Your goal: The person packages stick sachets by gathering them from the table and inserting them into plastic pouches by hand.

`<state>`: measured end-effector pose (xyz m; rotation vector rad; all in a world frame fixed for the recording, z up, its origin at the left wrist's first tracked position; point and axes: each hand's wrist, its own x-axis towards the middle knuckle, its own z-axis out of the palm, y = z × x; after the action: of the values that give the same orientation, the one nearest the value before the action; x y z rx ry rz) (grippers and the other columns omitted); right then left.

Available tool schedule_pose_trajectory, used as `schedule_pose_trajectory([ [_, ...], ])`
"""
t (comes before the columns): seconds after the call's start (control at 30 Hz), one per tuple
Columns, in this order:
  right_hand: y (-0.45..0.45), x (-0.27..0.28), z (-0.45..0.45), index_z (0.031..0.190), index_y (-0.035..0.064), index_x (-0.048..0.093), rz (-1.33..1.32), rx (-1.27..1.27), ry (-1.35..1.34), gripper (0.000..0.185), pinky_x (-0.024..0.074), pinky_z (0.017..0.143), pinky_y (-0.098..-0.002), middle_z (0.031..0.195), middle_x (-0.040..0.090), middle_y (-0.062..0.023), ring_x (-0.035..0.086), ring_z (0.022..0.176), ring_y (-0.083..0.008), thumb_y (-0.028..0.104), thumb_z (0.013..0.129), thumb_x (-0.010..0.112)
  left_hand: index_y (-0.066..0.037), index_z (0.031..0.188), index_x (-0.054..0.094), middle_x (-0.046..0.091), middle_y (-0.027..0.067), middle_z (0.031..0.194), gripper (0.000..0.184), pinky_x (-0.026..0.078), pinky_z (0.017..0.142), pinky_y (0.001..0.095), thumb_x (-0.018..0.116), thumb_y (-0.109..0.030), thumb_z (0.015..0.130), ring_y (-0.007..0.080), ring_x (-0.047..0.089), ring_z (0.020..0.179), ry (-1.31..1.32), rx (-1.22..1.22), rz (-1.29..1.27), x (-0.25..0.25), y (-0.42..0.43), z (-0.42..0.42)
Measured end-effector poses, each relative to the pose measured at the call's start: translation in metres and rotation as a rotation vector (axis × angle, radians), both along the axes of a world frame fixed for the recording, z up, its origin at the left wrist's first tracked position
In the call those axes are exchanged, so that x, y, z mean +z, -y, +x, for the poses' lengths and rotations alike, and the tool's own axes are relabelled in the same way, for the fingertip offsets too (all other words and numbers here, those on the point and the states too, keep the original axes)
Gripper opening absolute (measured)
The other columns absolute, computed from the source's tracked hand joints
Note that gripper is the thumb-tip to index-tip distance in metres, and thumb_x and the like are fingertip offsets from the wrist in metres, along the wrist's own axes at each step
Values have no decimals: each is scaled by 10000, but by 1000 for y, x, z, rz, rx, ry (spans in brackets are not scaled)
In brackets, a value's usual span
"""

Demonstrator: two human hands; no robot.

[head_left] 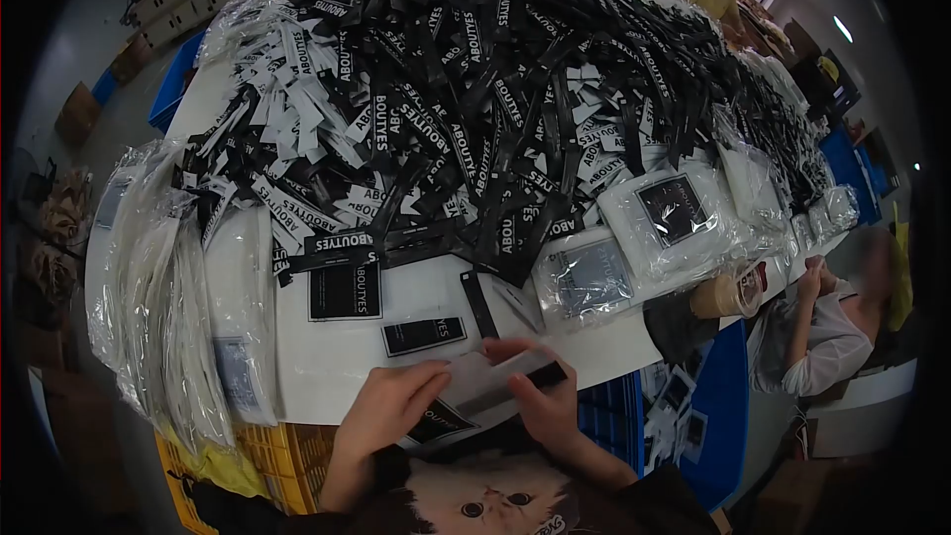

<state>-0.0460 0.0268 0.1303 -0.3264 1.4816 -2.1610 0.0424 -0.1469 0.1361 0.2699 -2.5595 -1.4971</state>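
My left hand (396, 404) pinches the upper left side of a translucent plastic bag (480, 378). A black printed panel shows at the bag's lower left. My right hand (547, 406) grips the bag's right side beside a dark strip, whose attachment I cannot make out. The bag is above the front edge of the white table (327, 376), close to my chest. Just beyond it lie a small black printed packet (424, 335) and a larger black square packet (345, 291). A narrow black strip (477, 304) rests to the right of these.
A large heap of black and white printed strips (466, 109) covers the table. Filled clear bags stand at left (243, 307) and right (674, 213). A drink cup (728, 289) is near the right edge. Below are yellow (297, 456) and blue (718, 416) crates. Two people work nearby.
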Motion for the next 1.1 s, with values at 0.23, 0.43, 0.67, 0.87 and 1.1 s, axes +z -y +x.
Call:
schedule_pose_trajectory([
  [0.23,-19,4,-31,940,-10,634,568,375,-517,131,436,559,-231,706,645,-94,577,590,-128,73,858,575,-6,938,603,582,162,651,127,446,504,329,571,-97,853,310,580,553,121,-92,75,3,10,5],
  [0.43,-11,-20,-48,887,-26,623,341,1039,-203,202,384,536,-234,640,579,-8,458,590,-47,168,837,606,-21,922,617,599,146,659,129,455,510,330,593,-118,840,298,588,566,-31,-258,22,0,-7,1],
  [0.67,-11,-14,-38,889,-9,656,44,472,102,187,408,573,-203,747,627,-11,533,660,-47,168,836,630,0,862,636,633,100,683,99,462,559,267,638,-79,802,187,611,588,14,115,355,-1,-4,4],
  [0.87,-3,-1,-21,873,-10,663,267,419,-228,112,412,552,-207,735,624,-18,545,641,-60,89,821,650,13,897,642,632,102,715,126,438,555,245,628,-86,821,114,568,612,-209,70,358,-8,-17,-7],
  [1.1,-19,-18,-38,879,-5,692,232,237,-257,107,450,568,-192,721,671,-68,601,638,-80,63,800,668,9,902,646,626,124,752,113,444,535,272,605,-71,833,192,580,572,-44,90,401,-24,-19,-6],
])
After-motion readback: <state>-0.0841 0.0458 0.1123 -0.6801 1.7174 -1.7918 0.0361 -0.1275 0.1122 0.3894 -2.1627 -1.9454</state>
